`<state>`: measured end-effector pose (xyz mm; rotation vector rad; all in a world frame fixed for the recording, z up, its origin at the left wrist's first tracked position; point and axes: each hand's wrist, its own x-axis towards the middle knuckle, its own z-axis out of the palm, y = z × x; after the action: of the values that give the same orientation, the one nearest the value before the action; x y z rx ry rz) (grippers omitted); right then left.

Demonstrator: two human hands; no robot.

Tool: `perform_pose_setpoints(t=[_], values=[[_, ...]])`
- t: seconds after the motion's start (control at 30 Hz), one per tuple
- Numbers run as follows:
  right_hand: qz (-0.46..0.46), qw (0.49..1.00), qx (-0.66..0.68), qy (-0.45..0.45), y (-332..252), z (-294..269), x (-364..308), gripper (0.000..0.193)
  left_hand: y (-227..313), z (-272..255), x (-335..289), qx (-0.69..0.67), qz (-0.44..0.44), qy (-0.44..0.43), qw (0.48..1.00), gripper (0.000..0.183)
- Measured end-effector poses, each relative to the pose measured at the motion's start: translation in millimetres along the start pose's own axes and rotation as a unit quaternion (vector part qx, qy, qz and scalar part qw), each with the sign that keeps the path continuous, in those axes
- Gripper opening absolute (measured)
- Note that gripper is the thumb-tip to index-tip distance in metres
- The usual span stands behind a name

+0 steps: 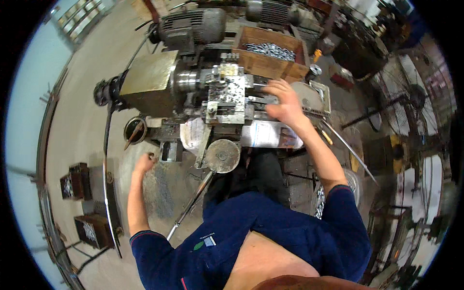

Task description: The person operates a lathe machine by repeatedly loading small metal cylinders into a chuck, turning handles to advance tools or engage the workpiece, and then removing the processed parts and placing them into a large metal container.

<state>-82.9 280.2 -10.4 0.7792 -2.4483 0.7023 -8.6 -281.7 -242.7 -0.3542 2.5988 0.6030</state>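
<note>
A small lathe-like machine stands before me, with a shiny round chuck [187,79] and a metal slide block [228,96] strewn with dark chips. My right hand [286,102] is over the machine's right end, beside its rods, fingers stretched out and thumb apart. Nothing shows in its grasp. Lower down at the left, my left hand [144,162] hangs near a square metal bracket [170,152], its fingers curled. A small dark spot shows at the fingertips, and I cannot make out what they hold. A round metal disc [222,155] sits in front of the slide.
Behind the machine are a wooden crate [251,62] of shiny metal parts and a motor [193,26]. A dark pot [135,130] with a stick hangs at the left. Dark boxes [94,231] of parts are lower left; a basin [355,186] is by my right arm.
</note>
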Motion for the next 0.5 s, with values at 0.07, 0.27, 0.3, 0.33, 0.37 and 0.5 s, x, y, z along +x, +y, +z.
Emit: perform_pose_setpoints(t=[0.07, 0.27, 0.3, 0.33, 0.37, 0.5], values=[[-0.09, 0.996, 0.014, -0.018, -24.5, 33.2, 45.5, 0.042, 29.3, -60.4, -46.2, -0.04, 0.038, 0.094, 0.994, 0.041], [-0.167, 0.959, -0.152, -0.17, -59.0, 128.7, 125.3, 0.026, 0.8, -154.7, -158.8, 0.01, -0.014, 0.443, 0.896, 0.033], [-0.15, 0.951, -0.162, -0.219, -62.1, 137.0, 131.2, 0.023, -21.6, -154.5, -168.2, 0.019, -0.028, 0.483, 0.875, 0.034], [-0.152, 0.947, -0.159, -0.232, -66.8, 142.0, 133.4, 0.023, -50.1, -140.2, -170.8, 0.007, -0.1, 0.431, 0.897, 0.038], [-0.15, 0.944, -0.158, -0.247, -67.9, 144.1, 134.2, 0.022, -71.4, -121.0, -170.1, -0.007, -0.166, 0.374, 0.913, 0.042], [-0.152, 0.942, -0.182, -0.237, -54.3, 148.6, 132.1, 0.021, 31.3, -60.6, -179.8, 0.098, -0.163, 0.342, 0.92, 0.058]])
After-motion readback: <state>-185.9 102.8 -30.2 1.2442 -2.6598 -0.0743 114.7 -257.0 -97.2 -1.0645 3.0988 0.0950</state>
